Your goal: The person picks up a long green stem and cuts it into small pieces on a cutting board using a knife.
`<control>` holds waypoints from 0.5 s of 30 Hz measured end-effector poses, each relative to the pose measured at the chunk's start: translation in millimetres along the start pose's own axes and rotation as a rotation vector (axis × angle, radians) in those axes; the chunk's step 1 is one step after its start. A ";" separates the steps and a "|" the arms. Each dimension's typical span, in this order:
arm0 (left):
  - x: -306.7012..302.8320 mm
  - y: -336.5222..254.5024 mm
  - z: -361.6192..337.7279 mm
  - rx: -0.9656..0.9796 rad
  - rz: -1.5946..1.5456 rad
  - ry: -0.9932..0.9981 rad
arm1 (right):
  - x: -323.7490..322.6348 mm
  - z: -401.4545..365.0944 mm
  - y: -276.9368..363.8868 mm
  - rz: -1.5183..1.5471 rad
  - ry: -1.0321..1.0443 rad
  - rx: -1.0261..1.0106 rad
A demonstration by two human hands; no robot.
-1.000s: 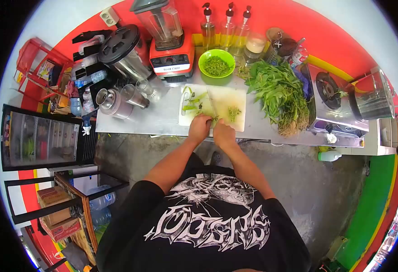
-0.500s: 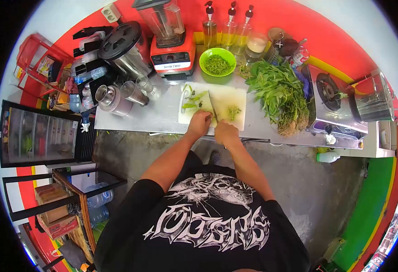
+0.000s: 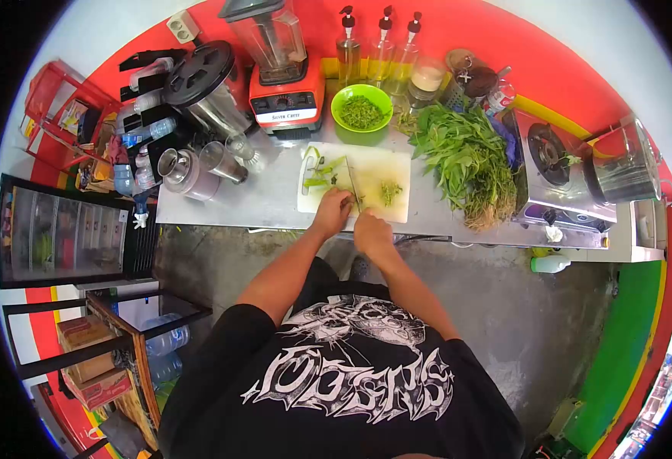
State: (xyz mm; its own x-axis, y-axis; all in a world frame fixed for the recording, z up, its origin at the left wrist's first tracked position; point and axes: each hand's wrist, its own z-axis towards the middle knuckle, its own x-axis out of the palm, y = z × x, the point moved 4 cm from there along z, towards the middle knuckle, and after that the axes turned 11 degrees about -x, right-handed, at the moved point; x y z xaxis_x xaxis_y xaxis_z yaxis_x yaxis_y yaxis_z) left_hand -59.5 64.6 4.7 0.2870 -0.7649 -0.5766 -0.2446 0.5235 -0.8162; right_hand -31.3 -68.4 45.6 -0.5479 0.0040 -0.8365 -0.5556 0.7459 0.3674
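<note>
My right hand (image 3: 372,232) is wrapped round the handle of a knife (image 3: 353,177), whose blade points away from me over a white cutting board (image 3: 398,158). Close to the blade's left side, my left hand (image 3: 333,209) has its fingers bent and pressed onto green stalks (image 3: 322,176) lying on the board. The fingertips partly hide what they hold. A small heap of chopped green pieces (image 3: 389,192) lies right of the knife. Just behind the board, a lime-green bowl (image 3: 390,102) contains chopped greens (image 3: 360,112).
A leafy bunch of greens (image 3: 462,153) with roots lies right of the board, beside a gas stove (image 3: 531,180). Behind stand a red blender (image 3: 284,99) and several pump bottles (image 3: 380,57). Glasses (image 3: 221,161) and a metal shaker (image 3: 174,170) are at the left.
The view has shifted slightly, moving the counter a little left. The knife stays in my right hand beside my left fingers, its blade turned slightly more upright.
</note>
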 end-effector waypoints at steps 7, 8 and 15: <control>-2.6 -5.4 -2.9 0.003 -0.014 0.006 | -2.6 11.2 -5.9 0.058 -0.027 0.010; -2.9 -6.4 -3.1 -0.033 -0.092 0.021 | -1.7 10.3 -5.5 0.066 -0.044 0.005; 3.3 3.6 -3.0 0.017 -0.004 -0.032 | 2.8 11.8 0.7 0.016 -0.040 -0.024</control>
State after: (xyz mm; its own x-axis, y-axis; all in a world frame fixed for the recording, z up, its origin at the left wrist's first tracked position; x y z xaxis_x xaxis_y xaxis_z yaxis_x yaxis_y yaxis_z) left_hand -62.3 62.9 0.0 0.3180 -0.7548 -0.5737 -0.2279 0.5265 -0.8190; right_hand -25.8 -60.0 38.7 -0.5317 0.0424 -0.8459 -0.5622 0.7293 0.3899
